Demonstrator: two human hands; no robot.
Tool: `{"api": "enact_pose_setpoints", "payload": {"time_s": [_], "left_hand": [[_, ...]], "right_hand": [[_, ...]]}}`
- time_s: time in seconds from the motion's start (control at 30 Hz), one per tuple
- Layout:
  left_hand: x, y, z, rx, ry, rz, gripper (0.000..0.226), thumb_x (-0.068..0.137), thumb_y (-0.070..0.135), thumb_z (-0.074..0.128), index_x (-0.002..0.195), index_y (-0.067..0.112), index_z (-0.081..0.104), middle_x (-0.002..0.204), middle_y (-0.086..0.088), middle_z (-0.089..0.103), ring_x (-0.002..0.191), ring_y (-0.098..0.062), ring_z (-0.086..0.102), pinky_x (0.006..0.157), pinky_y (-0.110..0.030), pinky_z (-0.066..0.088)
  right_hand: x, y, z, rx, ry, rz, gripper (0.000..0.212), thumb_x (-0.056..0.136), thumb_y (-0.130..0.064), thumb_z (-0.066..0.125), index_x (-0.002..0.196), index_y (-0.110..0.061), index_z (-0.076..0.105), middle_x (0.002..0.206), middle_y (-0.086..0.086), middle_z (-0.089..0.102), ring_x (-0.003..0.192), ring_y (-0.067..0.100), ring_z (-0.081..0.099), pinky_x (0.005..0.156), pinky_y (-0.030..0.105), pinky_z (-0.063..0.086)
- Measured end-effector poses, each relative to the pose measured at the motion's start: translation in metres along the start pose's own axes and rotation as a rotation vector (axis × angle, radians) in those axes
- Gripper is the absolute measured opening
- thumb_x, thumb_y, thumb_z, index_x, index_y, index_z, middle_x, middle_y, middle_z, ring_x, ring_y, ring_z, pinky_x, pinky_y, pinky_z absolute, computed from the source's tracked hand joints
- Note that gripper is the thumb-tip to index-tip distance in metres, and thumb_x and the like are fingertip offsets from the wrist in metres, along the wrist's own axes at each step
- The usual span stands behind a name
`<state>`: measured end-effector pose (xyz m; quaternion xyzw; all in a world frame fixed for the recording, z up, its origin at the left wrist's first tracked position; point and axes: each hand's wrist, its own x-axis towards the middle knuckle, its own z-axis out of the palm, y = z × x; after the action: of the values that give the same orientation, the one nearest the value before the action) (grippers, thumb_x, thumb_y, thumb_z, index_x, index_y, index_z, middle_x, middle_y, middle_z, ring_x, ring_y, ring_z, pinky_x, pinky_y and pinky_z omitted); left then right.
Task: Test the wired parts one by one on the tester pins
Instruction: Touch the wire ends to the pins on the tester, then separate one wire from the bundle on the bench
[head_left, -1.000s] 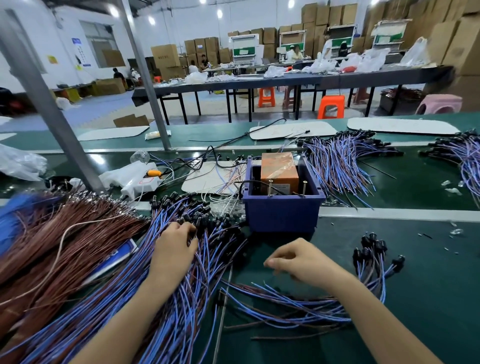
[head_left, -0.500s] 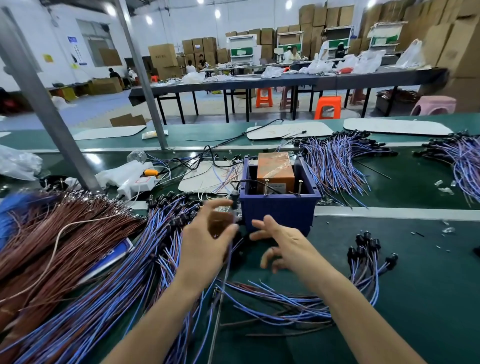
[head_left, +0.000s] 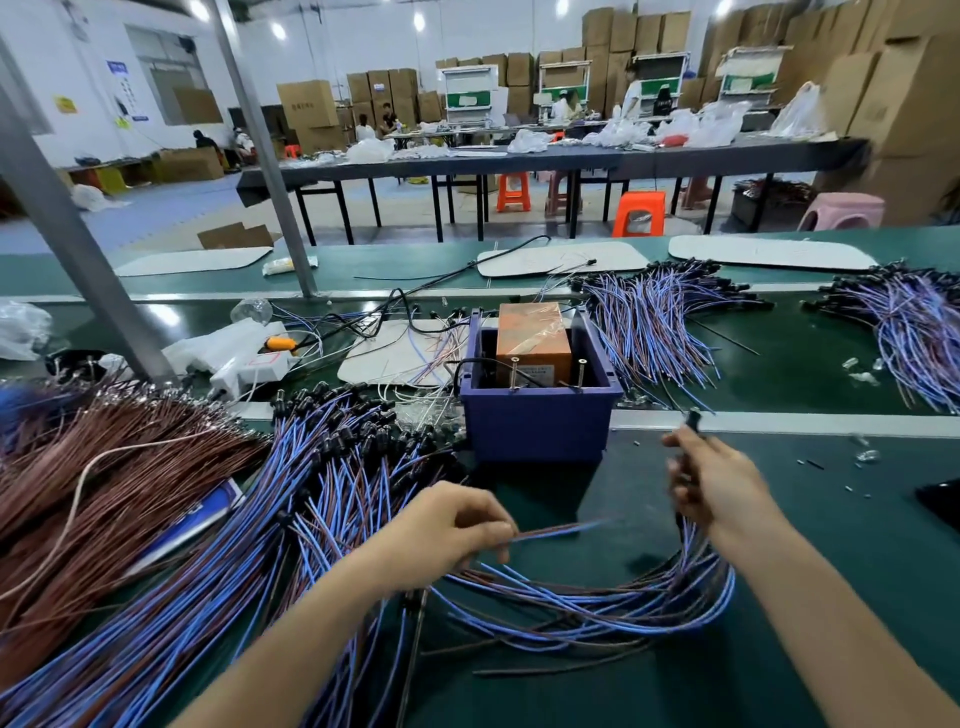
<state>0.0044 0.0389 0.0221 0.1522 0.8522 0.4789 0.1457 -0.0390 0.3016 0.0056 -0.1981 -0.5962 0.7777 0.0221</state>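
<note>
Green belt matting covers the bench across the lower frame. At centre stands a violet-blue plastic tester box, open-topped, with a tape-wrapped orange block inside and two upright metal pins rising near its front wall.

At centre right, the right hand is curled round a blue-and-brown wired part. Its black head pokes up above the fingertips, near the box's front right corner but apart from the pins. Motion blur hides the exact grip.

At lower centre, the left hand pinches thin blue and brown wire ends between thumb and fingers, and the ends point right toward the other hand. I cannot tell whether they belong to the same part.

Below both hands a loose sheaf of blue-and-brown wires curves over the matting and up under the right wrist. A large heap of black-headed wires fills the lower left, touching a pile of brown wires at the left edge. More wire bundles lie behind the box at upper right, and a white power strip sits left of it.
</note>
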Motion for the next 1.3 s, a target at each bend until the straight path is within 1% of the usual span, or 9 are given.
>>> {"api": "enact_pose_setpoints", "payload": {"time_s": [0.17, 0.3, 0.4, 0.5, 0.6, 0.7, 0.9, 1.13, 1.3], "left_hand": [[-0.010, -0.011, -0.024, -0.025, -0.025, -0.069, 0.007, 0.089, 0.008, 0.064, 0.088, 0.005, 0.071, 0.067, 0.003, 0.069, 0.052, -0.007, 0.048, 0.049, -0.016, 0.039], [-0.008, -0.011, -0.026, -0.213, 0.047, -0.101, 0.006, 0.088, 0.006, 0.065, 0.086, 0.006, 0.071, 0.073, -0.005, 0.070, 0.052, -0.008, 0.053, 0.050, -0.018, 0.045], [-0.002, -0.006, -0.021, -0.345, 0.118, -0.115, 0.003, 0.085, 0.005, 0.067, 0.086, 0.006, 0.071, 0.074, -0.008, 0.070, 0.056, -0.010, 0.060, 0.053, -0.020, 0.050], [0.005, 0.003, -0.017, -0.488, 0.156, -0.093, 0.009, 0.084, 0.003, 0.068, 0.079, 0.010, 0.072, 0.073, -0.009, 0.070, 0.058, -0.012, 0.062, 0.054, -0.019, 0.052], [0.015, 0.016, -0.010, -0.571, 0.170, -0.058, 0.015, 0.086, 0.004, 0.065, 0.076, 0.013, 0.072, 0.070, -0.006, 0.069, 0.057, -0.010, 0.061, 0.054, -0.019, 0.052], [0.026, 0.028, -0.001, -0.682, 0.203, -0.034, 0.012, 0.086, 0.003, 0.064, 0.078, 0.010, 0.070, 0.066, -0.004, 0.067, 0.056, -0.008, 0.060, 0.055, -0.018, 0.052], [0.039, 0.035, 0.009, -0.811, 0.301, -0.068, 0.010, 0.085, 0.002, 0.064, 0.082, 0.009, 0.071, 0.068, -0.002, 0.068, 0.057, -0.005, 0.062, 0.056, -0.016, 0.053], [0.062, 0.034, 0.010, -0.768, 0.397, -0.163, 0.007, 0.093, 0.013, 0.059, 0.089, 0.012, 0.064, 0.074, -0.003, 0.071, 0.049, -0.005, 0.060, 0.051, -0.018, 0.053], [0.076, 0.029, 0.007, -0.718, 0.452, -0.194, 0.016, 0.094, 0.011, 0.058, 0.080, 0.009, 0.067, 0.072, -0.003, 0.064, 0.047, -0.001, 0.054, 0.053, -0.014, 0.052]], "right_hand": [[0.016, -0.002, -0.048, -0.398, 0.176, -0.145, 0.020, 0.097, -0.021, 0.053, 0.095, -0.007, 0.067, 0.053, 0.004, 0.045, 0.040, 0.014, 0.037, 0.035, 0.016, 0.026], [0.008, -0.008, -0.043, -1.013, 0.248, -0.305, 0.033, 0.094, -0.030, 0.059, 0.083, 0.000, 0.065, 0.064, 0.017, 0.058, 0.071, 0.035, 0.058, 0.059, 0.036, 0.035], [-0.005, -0.013, -0.024, -1.314, 0.308, -0.302, 0.060, 0.093, -0.039, 0.058, 0.134, 0.002, 0.044, 0.113, 0.026, 0.060, 0.106, 0.041, 0.056, 0.081, 0.043, 0.045], [-0.024, -0.018, -0.001, -1.211, 0.252, -0.514, 0.066, 0.091, -0.032, 0.063, 0.144, -0.003, 0.037, 0.140, 0.018, 0.047, 0.122, 0.035, 0.050, 0.099, 0.041, 0.041], [-0.051, -0.020, 0.032, -0.907, -0.062, -0.665, 0.039, 0.085, -0.019, 0.072, 0.122, -0.011, 0.065, 0.099, 0.000, 0.073, 0.081, 0.011, 0.067, 0.078, 0.020, 0.049], [-0.065, -0.007, 0.059, -0.800, -0.306, -0.704, 0.015, 0.083, -0.012, 0.073, 0.097, -0.014, 0.076, 0.068, -0.013, 0.068, 0.056, -0.004, 0.058, 0.059, 0.008, 0.043], [-0.054, 0.006, 0.068, -0.680, -0.139, -0.724, 0.010, 0.084, -0.013, 0.071, 0.077, -0.020, 0.071, 0.055, -0.018, 0.061, 0.052, -0.003, 0.059, 0.056, 0.011, 0.044], [-0.017, 0.015, 0.062, -0.363, 0.026, -0.279, 0.019, 0.088, -0.011, 0.064, 0.070, -0.016, 0.067, 0.062, 0.006, 0.068, 0.043, 0.007, 0.049, 0.048, 0.022, 0.036], [-0.012, 0.022, 0.063, -0.360, 0.024, -0.263, 0.021, 0.087, -0.012, 0.065, 0.068, -0.018, 0.069, 0.059, 0.002, 0.067, 0.045, 0.008, 0.046, 0.051, 0.024, 0.034]]}}
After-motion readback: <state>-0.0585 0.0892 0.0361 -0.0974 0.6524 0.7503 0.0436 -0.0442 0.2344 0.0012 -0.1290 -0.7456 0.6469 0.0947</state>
